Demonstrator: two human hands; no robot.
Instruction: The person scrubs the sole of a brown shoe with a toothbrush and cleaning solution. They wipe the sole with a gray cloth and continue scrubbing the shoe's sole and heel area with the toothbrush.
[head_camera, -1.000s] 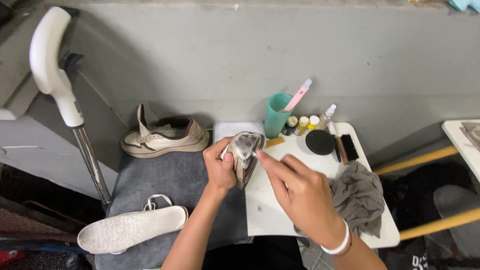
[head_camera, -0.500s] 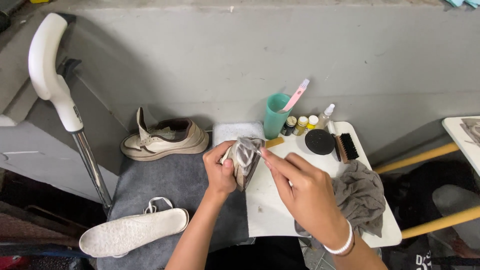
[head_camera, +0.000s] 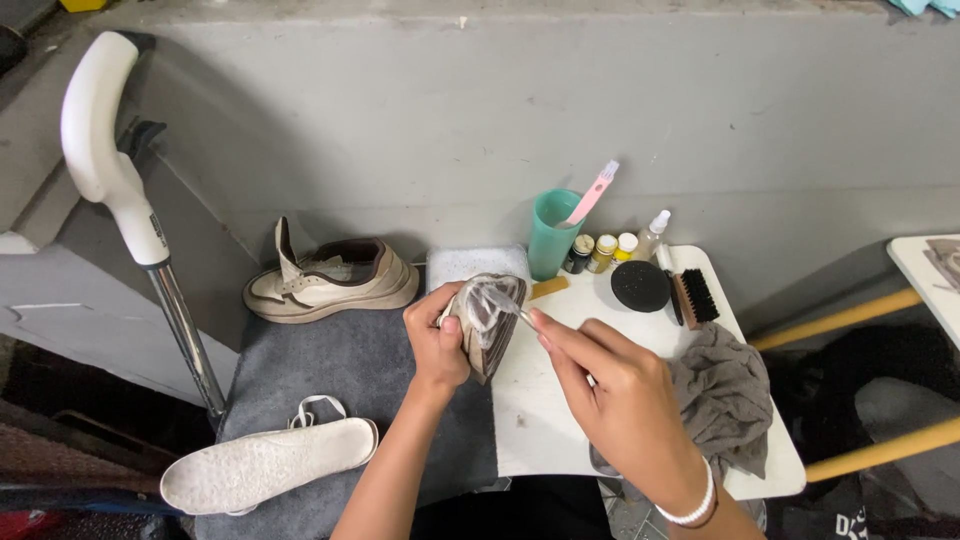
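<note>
Between the two hands, over the seam where a grey mat meets the small white table (head_camera: 560, 440), sits a worn beige-and-brown leather shoe (head_camera: 487, 322), held toe-down so its long axis runs from the upper left, by the left thumb, down toward the person's body. The left hand (head_camera: 437, 345) is closed around the shoe from its left side, thumb on top. The right hand (head_camera: 620, 395) is pinched shut on a thin tool (too slim and blurred to name) whose tip meets the shoe's upper face, so the shoe lies just up and left of that grip, touching it. Farther beyond the shoe stand a teal plastic cup (head_camera: 551, 234) with a pink toothbrush and a black-bristled brush (head_camera: 692, 298); a crumpled grey rag (head_camera: 725, 405) lies just right of the right wrist.
</note>
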